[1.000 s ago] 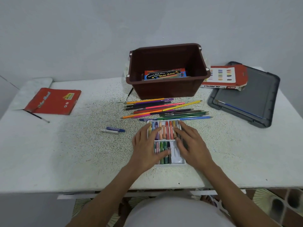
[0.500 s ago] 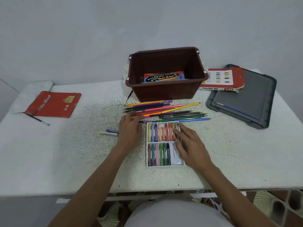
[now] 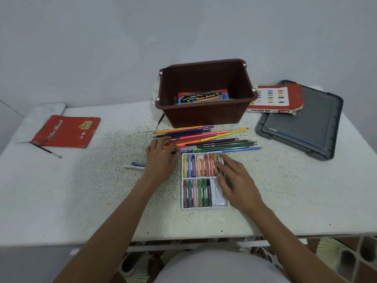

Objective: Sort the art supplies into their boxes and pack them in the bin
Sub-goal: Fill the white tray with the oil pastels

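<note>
A white pastel tray [image 3: 204,208] lies at the table's near middle, with coloured oil pastels [image 3: 199,166] in two rows. My right hand [image 3: 234,180] rests flat on the tray's right side, fingers over the top row. Just beyond the tray is a pile of coloured pencils [image 3: 216,138]. My left hand [image 3: 160,158] is at the pile's left end, thumb and fingers pinched on a short purple-blue stick [image 3: 184,151]. The brown bin [image 3: 204,117] stands behind, with a watercolour box [image 3: 203,97] inside.
The oil pastels box [image 3: 273,99] lies open on a grey lid [image 3: 310,119] at the right, with a blue brush [image 3: 295,137] on the lid. A red pencil box [image 3: 65,131] and a thin brush [image 3: 48,150] are far left. Two loose sticks [image 3: 135,166] lie left of my left hand.
My left hand left the tray and moved up and left to the near-left end of the pencil pile, where it closed on a stick. My right hand stayed on the tray.
</note>
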`<state>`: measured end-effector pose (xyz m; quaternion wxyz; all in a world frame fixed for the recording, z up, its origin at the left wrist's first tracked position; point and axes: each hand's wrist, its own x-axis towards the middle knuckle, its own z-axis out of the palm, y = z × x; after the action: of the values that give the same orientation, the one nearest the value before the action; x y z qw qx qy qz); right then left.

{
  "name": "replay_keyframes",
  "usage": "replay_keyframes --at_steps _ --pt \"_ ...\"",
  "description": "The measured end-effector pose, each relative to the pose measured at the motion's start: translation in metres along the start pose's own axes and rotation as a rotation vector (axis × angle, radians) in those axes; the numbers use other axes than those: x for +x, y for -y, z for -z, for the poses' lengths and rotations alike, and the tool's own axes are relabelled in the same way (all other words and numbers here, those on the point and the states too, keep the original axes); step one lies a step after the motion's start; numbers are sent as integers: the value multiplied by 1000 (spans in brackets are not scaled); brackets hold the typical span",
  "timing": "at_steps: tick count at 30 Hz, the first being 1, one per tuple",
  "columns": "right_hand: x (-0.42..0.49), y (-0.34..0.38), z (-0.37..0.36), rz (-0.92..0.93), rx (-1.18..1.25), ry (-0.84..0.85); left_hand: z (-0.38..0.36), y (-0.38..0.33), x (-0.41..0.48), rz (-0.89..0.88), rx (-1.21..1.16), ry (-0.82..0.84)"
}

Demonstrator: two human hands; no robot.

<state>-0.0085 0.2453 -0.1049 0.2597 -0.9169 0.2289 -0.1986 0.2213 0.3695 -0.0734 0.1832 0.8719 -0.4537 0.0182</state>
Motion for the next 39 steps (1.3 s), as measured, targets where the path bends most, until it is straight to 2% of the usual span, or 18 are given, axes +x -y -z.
replay_keyframes --at_steps 3,7,11,15,19,22,27,34,39 --pt "0 0 0 9 -3 -8 6 -3 -2 11 -134 -72" --pt "0 -1 0 11 -5 -8 22 -17 -8 28 -503 -97" --pt "1 0 0 8 -14 -5 33 -38 -22 83 -719 -61" --pt "0 2 1 -4 -10 -19 34 -60 -41 74 -857 82" --pt "0 3 3 -61 28 -55 26 -72 -55 1 -806 213" --pt "-1 3 4 -20 -14 -55 20 -77 -60 -30 -736 308" --pt "0 1 3 -14 -24 -53 14 -80 -60 -88 -617 386" --pt "-1 0 2 -10 -16 -64 2 -84 -64 -111 -448 244" --pt "0 -1 1 2 -5 -77 -8 -83 -70 -89 -352 211"
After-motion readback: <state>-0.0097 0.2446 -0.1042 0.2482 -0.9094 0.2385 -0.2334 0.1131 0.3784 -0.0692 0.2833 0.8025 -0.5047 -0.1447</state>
